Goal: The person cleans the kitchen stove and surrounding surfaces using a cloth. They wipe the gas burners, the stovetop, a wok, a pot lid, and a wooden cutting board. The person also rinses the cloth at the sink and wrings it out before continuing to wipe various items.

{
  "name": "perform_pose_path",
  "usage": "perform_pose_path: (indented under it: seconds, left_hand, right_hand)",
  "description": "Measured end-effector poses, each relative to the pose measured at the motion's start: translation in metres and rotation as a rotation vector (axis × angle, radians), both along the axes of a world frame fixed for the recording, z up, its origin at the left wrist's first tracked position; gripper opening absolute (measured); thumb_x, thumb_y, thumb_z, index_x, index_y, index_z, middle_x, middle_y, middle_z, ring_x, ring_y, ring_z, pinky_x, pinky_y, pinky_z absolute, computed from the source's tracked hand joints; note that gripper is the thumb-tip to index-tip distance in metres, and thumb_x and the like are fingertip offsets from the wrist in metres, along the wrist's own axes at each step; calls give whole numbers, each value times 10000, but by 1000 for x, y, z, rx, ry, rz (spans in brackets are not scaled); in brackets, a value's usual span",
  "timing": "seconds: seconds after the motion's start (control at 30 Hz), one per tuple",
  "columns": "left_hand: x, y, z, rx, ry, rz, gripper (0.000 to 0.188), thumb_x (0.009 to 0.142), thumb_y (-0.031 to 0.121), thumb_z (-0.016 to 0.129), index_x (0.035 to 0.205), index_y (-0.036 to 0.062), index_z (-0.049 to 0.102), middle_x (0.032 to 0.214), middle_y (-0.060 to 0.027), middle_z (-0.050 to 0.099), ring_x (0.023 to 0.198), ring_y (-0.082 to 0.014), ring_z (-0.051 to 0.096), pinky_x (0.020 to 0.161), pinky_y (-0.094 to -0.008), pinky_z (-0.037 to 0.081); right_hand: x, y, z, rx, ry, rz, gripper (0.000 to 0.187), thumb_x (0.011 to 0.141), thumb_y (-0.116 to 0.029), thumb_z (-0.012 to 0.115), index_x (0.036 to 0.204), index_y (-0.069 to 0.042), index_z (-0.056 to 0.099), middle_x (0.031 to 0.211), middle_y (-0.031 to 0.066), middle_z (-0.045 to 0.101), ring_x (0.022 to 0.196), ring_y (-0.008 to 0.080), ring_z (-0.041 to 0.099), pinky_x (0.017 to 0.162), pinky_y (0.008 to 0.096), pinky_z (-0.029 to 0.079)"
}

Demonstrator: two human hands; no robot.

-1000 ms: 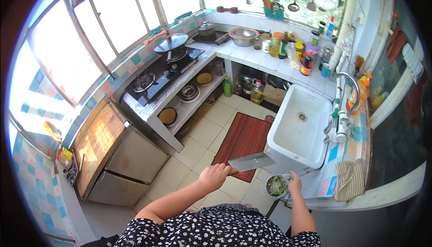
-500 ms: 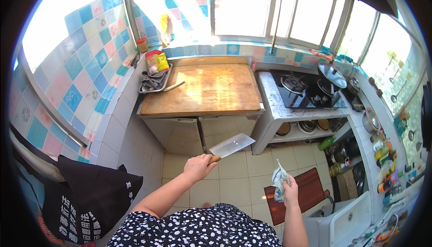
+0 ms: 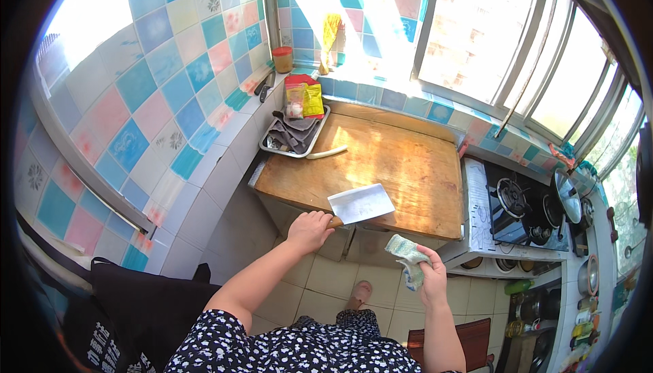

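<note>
My left hand (image 3: 310, 231) is closed round the wooden handle of a cleaver (image 3: 362, 204). The broad, pale metal blade points to the right and appears over the front edge of the wooden worktop (image 3: 401, 169); I cannot tell whether it touches. To the right, my right hand (image 3: 432, 274) grips a light blue and white patterned cloth (image 3: 408, 257), crumpled, with part of it hanging below the fingers. The cloth and the blade are apart. A pale, slender, slightly curved stick-like thing (image 3: 328, 152) lies on the worktop's left side.
At the worktop's left corner, a metal tray (image 3: 314, 143) holds dark cloth (image 3: 294, 133) and red and yellow packets (image 3: 311, 97). A gas stove (image 3: 520, 199) with a lidded pan (image 3: 566, 195) stands right. A black bag or apron (image 3: 149, 298) hangs lower left, and a reddish-brown mat (image 3: 474, 342) lies lower right.
The view has turned and come nearer the worktop. The cleaver has moved from above the floor to the worktop's front edge. The cloth has come closer to the blade, still in my right hand.
</note>
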State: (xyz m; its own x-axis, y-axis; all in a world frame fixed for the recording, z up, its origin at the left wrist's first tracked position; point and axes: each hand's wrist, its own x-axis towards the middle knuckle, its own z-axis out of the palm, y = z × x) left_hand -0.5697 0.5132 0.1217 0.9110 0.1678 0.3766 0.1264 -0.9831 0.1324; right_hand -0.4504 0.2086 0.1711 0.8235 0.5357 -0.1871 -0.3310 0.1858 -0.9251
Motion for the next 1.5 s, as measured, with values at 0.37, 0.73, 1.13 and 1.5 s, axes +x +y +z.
perform_pose_path:
  seconds: [0.37,0.73,1.13,1.5]
  left_hand:
    - [161,65,-43,-63,194,-23,349,835,311,624,1125,130,559,993,-40,588,969,-212,570,830,-343,436]
    - [217,111,-45,-216,87,78,350,816,242,634,1138,107,608,1081,-73,574,1035,-276,534,878,-364,456]
    - [228,148,-30,-306,105,174,183,858,152,532,1008,51,561,978,-118,586,913,-282,614,734,-408,500]
    - [224,180,-35,-84,231,211,261,780,155,651,990,51,535,935,-127,574,959,-291,564,777,-379,484]
  right_hand:
    - [191,77,-27,42,61,118,291,897,47,423,1143,-17,563,1065,130,621,882,205,640,724,319,555]
    - [246,131,-20,8,208,238,328,855,76,410,1146,-1,541,1073,153,610,933,221,633,785,342,553]
    - [218,139,-9,14,210,-10,324,870,68,414,1161,-8,534,1097,140,597,966,217,620,834,343,535]
    - [172,143,-8,36,217,-134,337,875,49,395,1184,-21,510,1105,127,592,967,209,611,843,339,525]
